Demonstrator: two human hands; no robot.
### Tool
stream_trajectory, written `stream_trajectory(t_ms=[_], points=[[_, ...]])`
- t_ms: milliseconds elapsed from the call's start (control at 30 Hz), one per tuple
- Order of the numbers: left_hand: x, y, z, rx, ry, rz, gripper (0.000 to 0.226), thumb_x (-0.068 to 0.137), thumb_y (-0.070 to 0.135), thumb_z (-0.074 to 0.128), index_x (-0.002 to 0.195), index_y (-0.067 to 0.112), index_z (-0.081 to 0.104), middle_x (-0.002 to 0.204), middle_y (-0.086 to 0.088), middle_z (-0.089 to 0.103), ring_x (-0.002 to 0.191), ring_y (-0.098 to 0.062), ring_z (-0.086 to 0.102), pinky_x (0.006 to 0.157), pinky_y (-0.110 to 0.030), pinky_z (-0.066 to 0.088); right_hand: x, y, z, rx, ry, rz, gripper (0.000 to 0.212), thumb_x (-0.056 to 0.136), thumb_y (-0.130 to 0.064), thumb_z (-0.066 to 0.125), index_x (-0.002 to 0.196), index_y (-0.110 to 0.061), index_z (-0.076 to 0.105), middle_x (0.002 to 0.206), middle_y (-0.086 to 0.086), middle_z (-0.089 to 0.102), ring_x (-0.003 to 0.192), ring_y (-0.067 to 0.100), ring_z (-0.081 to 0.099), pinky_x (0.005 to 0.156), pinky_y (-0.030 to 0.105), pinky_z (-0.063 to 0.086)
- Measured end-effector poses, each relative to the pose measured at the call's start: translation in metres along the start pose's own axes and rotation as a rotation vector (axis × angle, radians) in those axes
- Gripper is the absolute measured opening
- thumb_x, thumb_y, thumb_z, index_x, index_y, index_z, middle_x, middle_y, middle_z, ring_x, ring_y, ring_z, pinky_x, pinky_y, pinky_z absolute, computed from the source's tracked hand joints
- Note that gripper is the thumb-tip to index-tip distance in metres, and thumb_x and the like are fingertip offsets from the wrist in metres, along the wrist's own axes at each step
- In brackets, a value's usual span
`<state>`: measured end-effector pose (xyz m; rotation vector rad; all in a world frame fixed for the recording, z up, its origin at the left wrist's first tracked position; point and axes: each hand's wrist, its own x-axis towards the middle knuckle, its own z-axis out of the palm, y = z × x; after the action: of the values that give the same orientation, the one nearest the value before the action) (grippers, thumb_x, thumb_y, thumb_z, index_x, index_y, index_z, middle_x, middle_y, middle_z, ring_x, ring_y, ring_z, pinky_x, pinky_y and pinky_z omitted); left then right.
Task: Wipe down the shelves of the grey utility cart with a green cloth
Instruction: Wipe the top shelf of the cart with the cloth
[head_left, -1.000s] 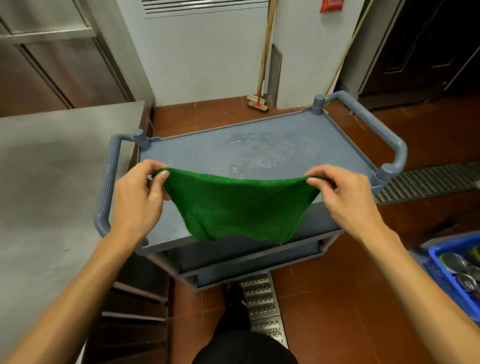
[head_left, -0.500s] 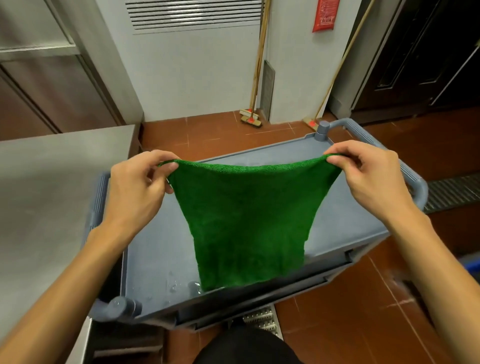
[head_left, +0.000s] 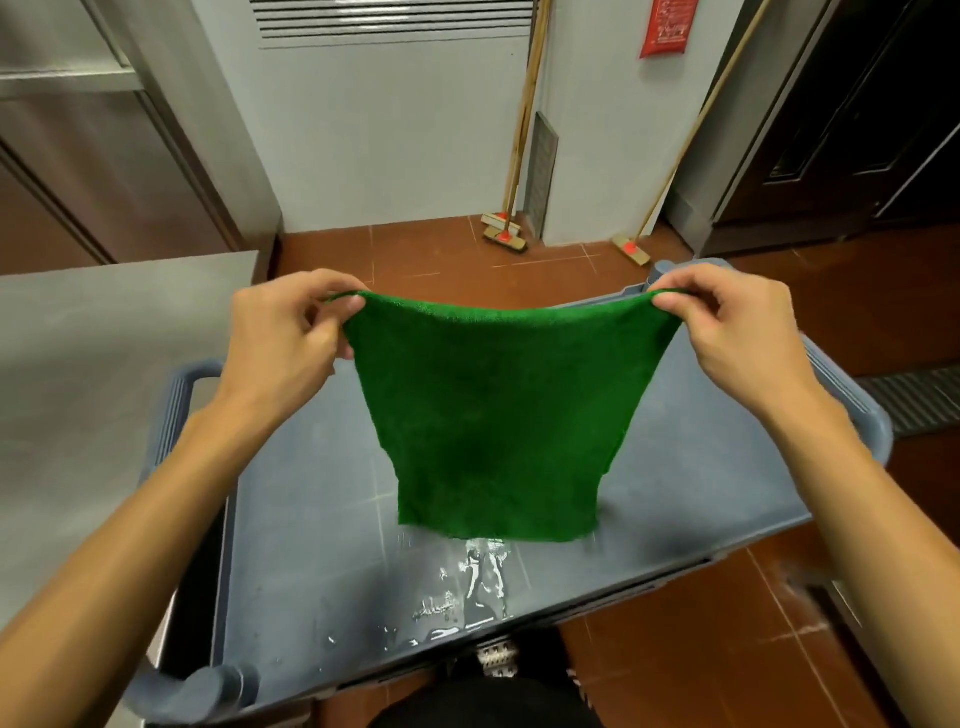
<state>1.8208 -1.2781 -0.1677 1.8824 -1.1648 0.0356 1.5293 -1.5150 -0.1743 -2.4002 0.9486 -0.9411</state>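
both hands pinch green cloth (head_left: 498, 415), seemingly above cart (head_left: 322, 545)

I see the grey plastic utility cart's top shelf (head_left: 311, 519) carrying a shiny patch of spilled water (head_left: 483, 577) near my edge.

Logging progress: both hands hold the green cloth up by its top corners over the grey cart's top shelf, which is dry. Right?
Not dry: the head view shows water pooled near the front edge of the top shelf. The rest holds: left hand and right hand pinch the top corners of the green cloth above the grey cart.
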Motion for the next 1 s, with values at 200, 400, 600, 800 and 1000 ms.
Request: stream_trajectory(t_ms=[200,400,600,800,1000], points=[[0.060,0.008,0.015,0.018,0.076,-0.073,0.011,0.092,0.008,0.064,0.095,0.010,0.075,0.073,-0.016,0.072,0.047,-0.017,0.067,0.055,-0.034,0.059,0.081,0.015,0.018,0.069,0.017,0.016,0.012,0.090,-0.022,0.065,0.098,-0.023,0.074,0.088,-0.006,0.071,0.083,0.004,0.063,0.080,0.025,0.052],[0.116,-0.001,0.026,0.006,0.133,-0.182,0.015,0.092,0.001,0.060,0.097,0.006,0.073,0.075,-0.018,0.072,0.062,-0.019,0.073,0.062,-0.045,0.062,0.156,0.013,0.026,0.086,-0.040,-0.035,0.014,0.091,-0.019,0.065,0.102,-0.015,0.074,0.098,0.008,0.074,0.095,0.025,0.066,0.087,0.043,0.053],[0.146,0.002,0.032,0.116,0.310,-0.042,0.015,0.089,0.005,0.061,0.097,0.006,0.074,0.091,-0.010,0.071,0.073,-0.018,0.073,0.075,-0.043,0.060,0.198,0.019,0.020,0.156,-0.010,-0.130,0.014,0.091,-0.020,0.066,0.101,-0.016,0.074,0.096,0.003,0.074,0.088,0.013,0.064,0.081,0.030,0.051],[0.084,-0.023,0.073,0.227,0.223,0.002,0.018,0.083,-0.003,0.068,0.093,0.010,0.075,0.092,-0.002,0.070,0.083,-0.010,0.063,0.082,-0.010,0.046,0.151,0.075,0.062,0.153,-0.204,-0.093,0.009,0.087,-0.014,0.071,0.094,-0.018,0.076,0.091,-0.003,0.075,0.084,0.015,0.068,0.081,0.029,0.054],[-0.023,-0.069,0.148,0.315,-0.068,-0.322,0.017,0.082,-0.008,0.066,0.088,0.005,0.077,0.082,-0.014,0.071,0.078,-0.036,0.067,0.074,-0.036,0.051,0.056,0.133,0.136,0.054,-0.593,0.119,0.010,0.085,-0.016,0.074,0.094,-0.013,0.078,0.090,0.007,0.077,0.087,0.025,0.069,0.074,0.024,0.043]])
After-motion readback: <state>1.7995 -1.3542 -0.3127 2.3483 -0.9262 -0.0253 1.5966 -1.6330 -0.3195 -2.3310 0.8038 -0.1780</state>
